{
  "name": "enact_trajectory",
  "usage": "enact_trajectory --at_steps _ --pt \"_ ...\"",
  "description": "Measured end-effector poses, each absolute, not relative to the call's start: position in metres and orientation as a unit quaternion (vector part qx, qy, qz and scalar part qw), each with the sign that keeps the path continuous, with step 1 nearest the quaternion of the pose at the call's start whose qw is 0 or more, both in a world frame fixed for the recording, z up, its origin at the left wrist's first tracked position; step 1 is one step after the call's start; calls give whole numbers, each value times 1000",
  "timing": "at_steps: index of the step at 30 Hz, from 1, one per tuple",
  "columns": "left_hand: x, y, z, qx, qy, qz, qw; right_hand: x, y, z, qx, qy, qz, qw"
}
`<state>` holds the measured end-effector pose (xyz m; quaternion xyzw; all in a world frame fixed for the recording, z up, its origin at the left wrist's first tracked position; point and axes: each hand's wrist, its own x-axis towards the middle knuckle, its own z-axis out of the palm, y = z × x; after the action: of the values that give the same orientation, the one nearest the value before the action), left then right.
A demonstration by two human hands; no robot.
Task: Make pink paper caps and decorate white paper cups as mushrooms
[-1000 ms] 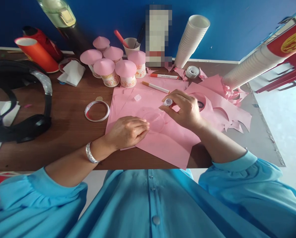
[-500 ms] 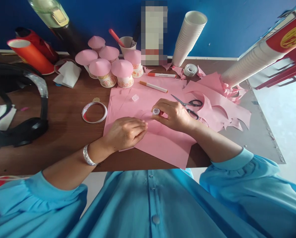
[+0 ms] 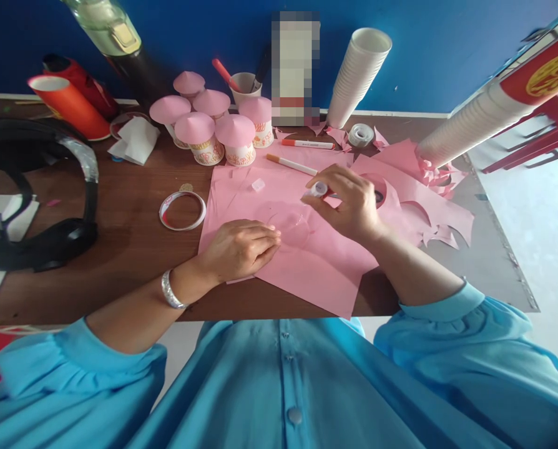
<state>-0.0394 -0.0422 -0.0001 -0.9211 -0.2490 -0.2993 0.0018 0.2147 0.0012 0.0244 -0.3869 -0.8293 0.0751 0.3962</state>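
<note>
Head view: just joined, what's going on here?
A person's right hand holds a small whitish cylinder above sheets of pink paper. The left hand is down at the paper; whether it pinches anything is hidden. Six cups with pink cone tops stand beyond the left hand, and cut pink scraps lie to the right.

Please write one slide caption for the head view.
Left hand on pink paper, right hand holding a small white object above it; six cone-topped cups behind.
</note>
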Motion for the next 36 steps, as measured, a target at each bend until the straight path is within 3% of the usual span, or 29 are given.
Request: enact_trajectory --at_steps 10,14,19,24,31,36 --pt "-39 -43 2 -918 -256 -304 0 205 -2 11 -341 -877 139 308" --pt "-40 -42 1 -919 -265 -290 -17 213 7 16 -394 -792 217 414" --pt "-43 -40 2 -925 -267 -271 -21 220 23 14 -397 -543 501 544" --pt "-45 -38 8 -927 -281 -242 -55 219 29 8 -341 -417 636 553" --pt "-53 -31 29 -910 -313 -201 -183 208 21 4 -304 -382 701 520" --pt "-60 -3 43 -866 -430 -245 -80 205 23 -2 -293 -370 721 508"
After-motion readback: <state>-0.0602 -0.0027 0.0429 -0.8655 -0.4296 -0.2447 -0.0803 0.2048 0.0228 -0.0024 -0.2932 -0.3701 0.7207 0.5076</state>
